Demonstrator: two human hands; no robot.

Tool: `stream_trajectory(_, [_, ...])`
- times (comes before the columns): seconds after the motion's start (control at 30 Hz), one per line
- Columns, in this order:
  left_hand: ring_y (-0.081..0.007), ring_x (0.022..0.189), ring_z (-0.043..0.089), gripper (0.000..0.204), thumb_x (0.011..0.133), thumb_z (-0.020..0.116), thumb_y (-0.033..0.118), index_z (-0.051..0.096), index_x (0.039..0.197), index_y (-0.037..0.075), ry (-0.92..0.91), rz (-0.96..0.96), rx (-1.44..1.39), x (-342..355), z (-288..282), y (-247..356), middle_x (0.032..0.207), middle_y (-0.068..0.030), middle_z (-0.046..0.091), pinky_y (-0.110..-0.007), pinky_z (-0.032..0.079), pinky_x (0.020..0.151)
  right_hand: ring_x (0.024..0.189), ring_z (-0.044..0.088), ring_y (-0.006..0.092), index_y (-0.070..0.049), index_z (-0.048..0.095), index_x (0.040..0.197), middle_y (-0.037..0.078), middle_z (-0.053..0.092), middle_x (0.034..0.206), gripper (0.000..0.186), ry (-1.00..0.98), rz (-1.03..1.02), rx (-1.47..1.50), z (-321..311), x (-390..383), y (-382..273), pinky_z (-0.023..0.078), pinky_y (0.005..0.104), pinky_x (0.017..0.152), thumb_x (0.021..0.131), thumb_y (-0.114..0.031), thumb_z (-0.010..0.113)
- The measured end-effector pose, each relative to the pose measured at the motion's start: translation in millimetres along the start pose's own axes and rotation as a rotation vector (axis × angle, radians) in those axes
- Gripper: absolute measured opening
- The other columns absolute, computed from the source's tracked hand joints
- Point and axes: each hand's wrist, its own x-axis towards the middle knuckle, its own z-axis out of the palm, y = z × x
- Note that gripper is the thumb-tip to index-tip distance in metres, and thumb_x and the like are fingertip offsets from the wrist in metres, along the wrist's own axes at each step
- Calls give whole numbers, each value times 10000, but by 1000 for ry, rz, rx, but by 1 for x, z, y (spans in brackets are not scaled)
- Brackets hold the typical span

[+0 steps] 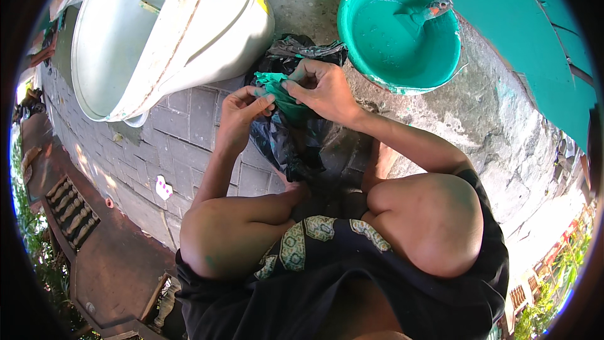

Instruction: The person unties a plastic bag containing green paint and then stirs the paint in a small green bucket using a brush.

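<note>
Grey paving blocks [179, 119] lie below. Left grip [244, 111] and right grip [328, 93] are both pinched closed on one crumpled green sheet [270, 80], just above a black plastic bag [277, 145]. To the right, a turquoise basin [353, 60] contains turquoise paint [380, 25] and a paintbrush [438, 5]; to the left is a white bucket [211, 53], pale inside. Both forearms [412, 143] converge forward.

Head-worn fisheye view from close above, downward past the knees [431, 223] to the fingers [259, 106]
</note>
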Motion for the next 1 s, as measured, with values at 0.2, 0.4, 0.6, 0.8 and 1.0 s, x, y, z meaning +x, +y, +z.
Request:
stream_trajectory(0.2, [-67,675,607,124,913,743,101,686,892,-6,122,180,244,1,8,2,747,-29,673,-206,473,635,653,658,165,-1,630,845,102,680,730,168,5,-103,-81,5,-5,-3,523,330,611,826,-91,771])
stream_trajectory(0.4, [-61,642,592,164,900,747,85,650,795,3,166,179,459,3,9,-3,691,-28,649,-218,457,574,701,674,219,-12,660,979,117,666,835,199,-3,-558,-343,9,-1,9,544,325,645,813,-17,769])
stream_trajectory(0.6, [-197,694,647,114,815,771,16,663,850,13,288,838,827,3,15,-22,821,-95,652,-300,509,615,777,681,295,-6,678,1034,139,661,849,238,-50,-375,-218,7,0,5,553,378,709,801,0,725])
stream_trajectory(0.8, [-261,849,690,198,748,791,-11,707,919,43,309,1161,1013,1,2,-40,973,-89,674,-334,567,719,809,697,265,-5,702,1067,142,681,892,240,-134,-293,-101,12,6,4,547,357,713,827,6,707])
stream_trajectory(1.0, [-260,922,717,226,744,795,-2,722,957,21,257,1209,1031,4,0,-53,1059,-104,712,-315,582,783,831,681,239,-22,705,1088,123,676,924,239,-215,-211,-92,7,6,9,544,340,730,857,29,675])
